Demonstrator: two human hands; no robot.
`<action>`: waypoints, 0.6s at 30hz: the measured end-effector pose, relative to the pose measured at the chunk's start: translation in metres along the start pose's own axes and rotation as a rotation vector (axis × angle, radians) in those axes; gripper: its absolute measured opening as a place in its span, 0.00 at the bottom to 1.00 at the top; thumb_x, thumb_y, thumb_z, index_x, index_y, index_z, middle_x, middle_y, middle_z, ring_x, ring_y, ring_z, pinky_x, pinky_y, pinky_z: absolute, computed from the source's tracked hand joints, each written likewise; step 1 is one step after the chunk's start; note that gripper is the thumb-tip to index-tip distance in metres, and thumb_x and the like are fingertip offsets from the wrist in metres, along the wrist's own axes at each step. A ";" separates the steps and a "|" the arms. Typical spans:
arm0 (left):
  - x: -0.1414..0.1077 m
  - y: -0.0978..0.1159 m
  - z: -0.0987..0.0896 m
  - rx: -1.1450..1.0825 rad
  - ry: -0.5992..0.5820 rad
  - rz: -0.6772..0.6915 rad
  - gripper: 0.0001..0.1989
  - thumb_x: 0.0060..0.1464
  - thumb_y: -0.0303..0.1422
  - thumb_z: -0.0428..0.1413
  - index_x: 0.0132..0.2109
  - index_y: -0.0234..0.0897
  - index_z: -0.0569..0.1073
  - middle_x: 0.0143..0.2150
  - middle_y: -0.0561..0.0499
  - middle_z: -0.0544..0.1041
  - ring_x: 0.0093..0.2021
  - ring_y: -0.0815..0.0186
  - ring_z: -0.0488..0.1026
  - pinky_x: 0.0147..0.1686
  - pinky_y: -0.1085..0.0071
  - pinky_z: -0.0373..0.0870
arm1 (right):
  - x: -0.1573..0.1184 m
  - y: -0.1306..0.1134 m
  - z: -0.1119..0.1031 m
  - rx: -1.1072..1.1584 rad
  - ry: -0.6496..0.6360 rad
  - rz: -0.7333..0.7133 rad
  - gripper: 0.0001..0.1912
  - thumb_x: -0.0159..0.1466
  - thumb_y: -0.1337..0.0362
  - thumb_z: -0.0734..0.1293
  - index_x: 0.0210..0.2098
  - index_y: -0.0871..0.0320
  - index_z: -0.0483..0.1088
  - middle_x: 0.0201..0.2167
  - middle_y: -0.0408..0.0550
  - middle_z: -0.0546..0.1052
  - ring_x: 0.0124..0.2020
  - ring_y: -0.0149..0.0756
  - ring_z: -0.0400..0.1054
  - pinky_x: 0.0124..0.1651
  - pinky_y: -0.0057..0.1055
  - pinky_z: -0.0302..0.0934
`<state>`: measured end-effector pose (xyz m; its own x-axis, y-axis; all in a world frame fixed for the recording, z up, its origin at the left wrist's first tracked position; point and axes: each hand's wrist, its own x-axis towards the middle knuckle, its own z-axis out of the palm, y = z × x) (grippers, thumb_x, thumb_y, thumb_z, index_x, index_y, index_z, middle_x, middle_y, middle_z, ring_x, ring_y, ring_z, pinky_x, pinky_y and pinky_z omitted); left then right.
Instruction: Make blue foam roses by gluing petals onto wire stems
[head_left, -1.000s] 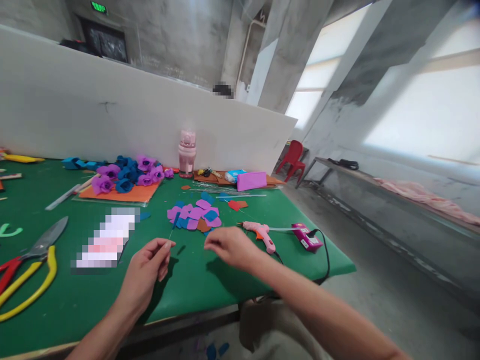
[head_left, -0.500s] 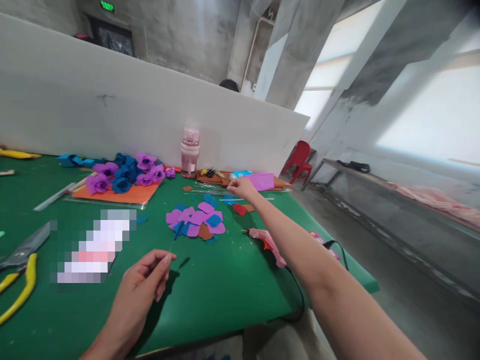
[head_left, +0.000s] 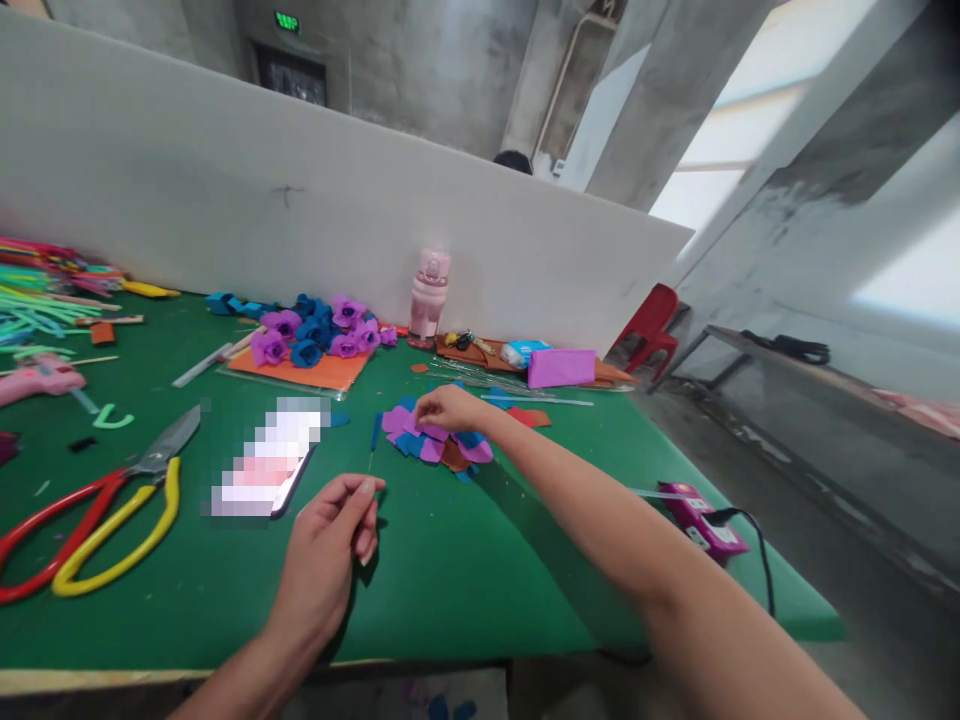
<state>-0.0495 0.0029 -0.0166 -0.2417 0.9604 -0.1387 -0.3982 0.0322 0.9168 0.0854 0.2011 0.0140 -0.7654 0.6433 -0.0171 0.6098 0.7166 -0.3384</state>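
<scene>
Left hand (head_left: 330, 535), lower centre-left of frame: thumb and forefinger pinched together on a thin stem (head_left: 370, 463), which rises from the fingertips, slightly tilted. A dark blue strip (head_left: 376, 432) sits at its upper end, just left of the petal pile (head_left: 432, 452).

Right hand (head_left: 448, 408), centre of frame: reaches in from lower right, fingers curled, at the upper part of the pile and covering some of it. Cannot tell whether the fingertips grip a petal. Hands apart, right one farther up the frame.

Pile: purple, blue and brown pieces, overlapping on the green surface (head_left: 465, 570), above and right of the left hand.

Upper left of centre: finished-looking purple and blue flowers (head_left: 309, 350) on an orange sheet (head_left: 300, 375). Left of frame: scissors (head_left: 156, 462), blades spread, red and yellow handles.
</scene>
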 end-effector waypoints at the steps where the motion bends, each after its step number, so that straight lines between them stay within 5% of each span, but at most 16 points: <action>1: 0.000 0.000 0.000 -0.010 0.001 -0.003 0.11 0.49 0.38 0.57 0.34 0.34 0.70 0.19 0.59 0.62 0.16 0.78 0.54 0.14 0.80 0.50 | -0.002 0.002 0.004 0.018 -0.032 -0.006 0.08 0.54 0.73 0.65 0.31 0.58 0.76 0.29 0.41 0.78 0.30 0.28 0.69 0.32 0.20 0.55; 10: 0.000 0.001 -0.001 -0.025 -0.019 -0.034 0.12 0.47 0.39 0.58 0.34 0.35 0.71 0.19 0.59 0.62 0.15 0.78 0.54 0.13 0.80 0.51 | -0.021 0.014 -0.004 -0.007 0.069 0.096 0.08 0.56 0.71 0.64 0.33 0.60 0.75 0.30 0.45 0.77 0.31 0.31 0.68 0.34 0.24 0.56; 15: 0.001 0.000 -0.001 -0.026 -0.025 -0.019 0.12 0.47 0.39 0.57 0.34 0.34 0.71 0.19 0.60 0.62 0.15 0.79 0.54 0.14 0.80 0.50 | -0.006 -0.015 0.014 -0.012 0.022 -0.175 0.11 0.56 0.73 0.65 0.38 0.58 0.73 0.34 0.47 0.73 0.36 0.31 0.65 0.40 0.25 0.57; 18: 0.002 0.000 -0.001 -0.030 -0.027 -0.017 0.11 0.48 0.38 0.57 0.34 0.34 0.70 0.19 0.60 0.62 0.15 0.79 0.54 0.14 0.80 0.50 | 0.001 -0.021 0.019 -0.022 -0.015 -0.227 0.08 0.53 0.75 0.67 0.32 0.61 0.73 0.32 0.48 0.71 0.36 0.32 0.64 0.41 0.27 0.57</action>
<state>-0.0512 0.0046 -0.0178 -0.2108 0.9669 -0.1438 -0.4284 0.0409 0.9027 0.0677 0.1819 0.0033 -0.8864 0.4610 0.0428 0.4260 0.8482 -0.3147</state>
